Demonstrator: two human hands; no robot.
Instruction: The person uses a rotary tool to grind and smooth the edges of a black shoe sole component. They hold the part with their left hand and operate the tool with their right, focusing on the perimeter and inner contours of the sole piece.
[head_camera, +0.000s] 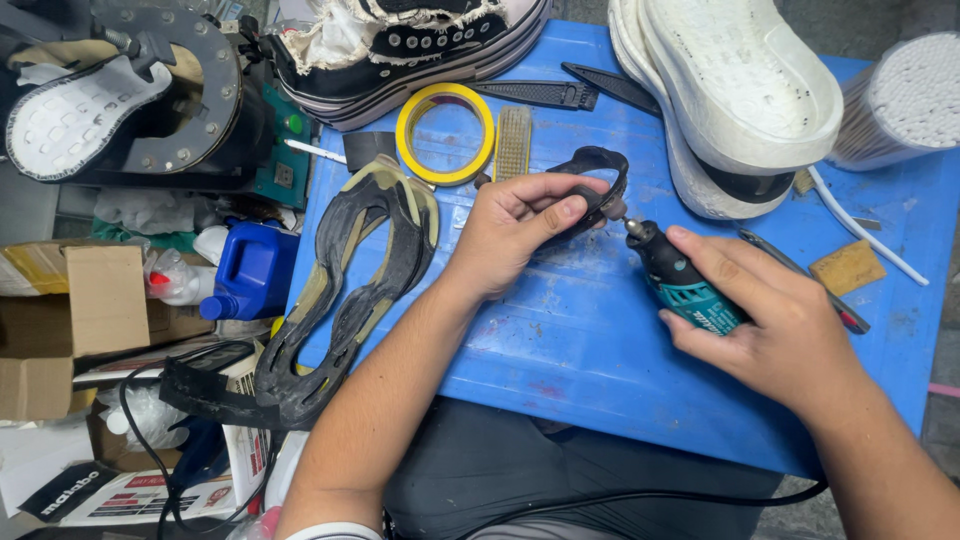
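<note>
My left hand (515, 228) grips a small curved black rubber sole piece (598, 172) over the blue table (590, 330). My right hand (770, 325) holds a teal and black rotary tool (672, 272), its tip touching the piece's right edge. A black worn outsole with yellowish glue marks (350, 290) lies just left of my left forearm, hanging over the table's left edge.
A yellow tape roll (445, 133), a small brush (513, 142) and a black-and-white sneaker (420, 45) sit at the back. White soles (740, 90) lie back right beside a tub of cotton swabs (905, 95). A blue jug (250, 270) and cardboard boxes (70, 320) stand left.
</note>
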